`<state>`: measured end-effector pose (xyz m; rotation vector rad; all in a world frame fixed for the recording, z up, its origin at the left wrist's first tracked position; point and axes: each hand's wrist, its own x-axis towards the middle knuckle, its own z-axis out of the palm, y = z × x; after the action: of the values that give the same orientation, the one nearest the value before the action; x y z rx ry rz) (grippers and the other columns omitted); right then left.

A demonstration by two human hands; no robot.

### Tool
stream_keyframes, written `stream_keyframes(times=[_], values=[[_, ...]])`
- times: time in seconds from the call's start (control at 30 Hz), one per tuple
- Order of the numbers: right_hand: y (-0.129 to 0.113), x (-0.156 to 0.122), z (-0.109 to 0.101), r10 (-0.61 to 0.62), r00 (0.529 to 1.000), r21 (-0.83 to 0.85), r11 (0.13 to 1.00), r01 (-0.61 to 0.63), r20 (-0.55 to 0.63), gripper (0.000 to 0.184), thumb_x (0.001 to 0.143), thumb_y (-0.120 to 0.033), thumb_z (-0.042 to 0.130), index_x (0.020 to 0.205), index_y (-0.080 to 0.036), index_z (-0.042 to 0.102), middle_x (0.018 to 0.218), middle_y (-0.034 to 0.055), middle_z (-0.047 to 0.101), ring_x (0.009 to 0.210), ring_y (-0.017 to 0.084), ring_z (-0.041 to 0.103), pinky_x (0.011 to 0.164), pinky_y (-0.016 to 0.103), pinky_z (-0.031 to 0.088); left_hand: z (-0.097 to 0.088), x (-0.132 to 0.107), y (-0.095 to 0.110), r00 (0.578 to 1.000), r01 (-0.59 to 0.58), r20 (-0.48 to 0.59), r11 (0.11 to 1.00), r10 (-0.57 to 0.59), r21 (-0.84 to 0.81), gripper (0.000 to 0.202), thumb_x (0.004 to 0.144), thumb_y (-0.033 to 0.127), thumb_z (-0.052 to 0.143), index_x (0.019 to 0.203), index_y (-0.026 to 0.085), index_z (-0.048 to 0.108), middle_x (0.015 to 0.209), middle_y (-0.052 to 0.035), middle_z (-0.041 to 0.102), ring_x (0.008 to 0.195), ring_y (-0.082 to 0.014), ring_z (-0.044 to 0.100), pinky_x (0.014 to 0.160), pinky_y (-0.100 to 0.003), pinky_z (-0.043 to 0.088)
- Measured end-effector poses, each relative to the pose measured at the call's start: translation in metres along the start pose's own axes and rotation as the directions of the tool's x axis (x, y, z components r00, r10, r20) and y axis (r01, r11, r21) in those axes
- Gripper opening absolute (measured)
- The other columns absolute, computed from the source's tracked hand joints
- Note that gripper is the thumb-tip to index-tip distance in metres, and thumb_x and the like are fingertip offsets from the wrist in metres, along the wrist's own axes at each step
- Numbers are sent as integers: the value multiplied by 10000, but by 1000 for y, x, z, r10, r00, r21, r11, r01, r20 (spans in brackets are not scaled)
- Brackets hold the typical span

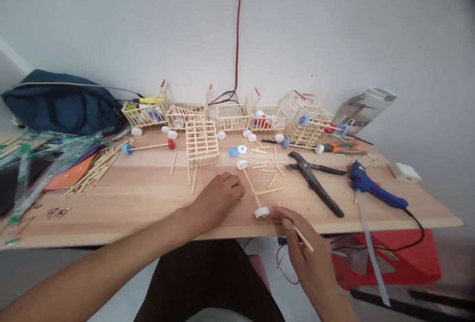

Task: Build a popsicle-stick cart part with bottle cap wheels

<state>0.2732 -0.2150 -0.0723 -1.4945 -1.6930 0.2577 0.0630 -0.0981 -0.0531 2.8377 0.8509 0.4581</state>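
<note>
My right hand (306, 248) is closed in a pinch on a thin wooden stick (304, 239), which slants across the fingers. Just left of its fingertips lies an axle (252, 188) made of a stick with a white bottle cap (261, 212) at the near end and another white cap (242, 164) at the far end. My left hand (218, 198) rests on the table (141, 213) with curled fingers, left of the axle. A short bit of stick shows by its fingertips; whether the hand grips it is unclear.
Small stick-built carts (232, 116) with cap wheels line the wall. Closer are a stick frame (202, 144), loose sticks, a capped axle (150, 147), black cutters (315, 183), orange-handled pliers (345, 149) and a blue glue gun (378, 188). A dark blue bag (63, 104) stands left.
</note>
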Motion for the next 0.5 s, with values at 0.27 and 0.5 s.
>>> stream_keyframes(times=[0.27, 0.5], values=[[-21, 0, 11, -109, 989, 100, 990, 100, 95, 273, 957, -182, 424, 1150, -278, 592, 1055, 14, 691, 1017, 177, 614, 869, 320, 473, -26, -60, -34, 985, 112, -125, 992, -118, -54, 197, 924, 114, 418, 880, 165, 603, 963, -77, 628, 937, -196, 524, 844, -339, 425], [-34, 3, 28, -193, 967, 161, 973, 166, 168, 309, 941, -138, 443, 1196, -264, 562, 1079, 23, 675, 1025, 170, 600, 887, 316, 467, -42, -93, -50, 953, 196, -220, 978, -207, -72, 174, 920, 162, 450, 919, 177, 623, 979, -73, 641, 942, -187, 548, 850, -330, 455]])
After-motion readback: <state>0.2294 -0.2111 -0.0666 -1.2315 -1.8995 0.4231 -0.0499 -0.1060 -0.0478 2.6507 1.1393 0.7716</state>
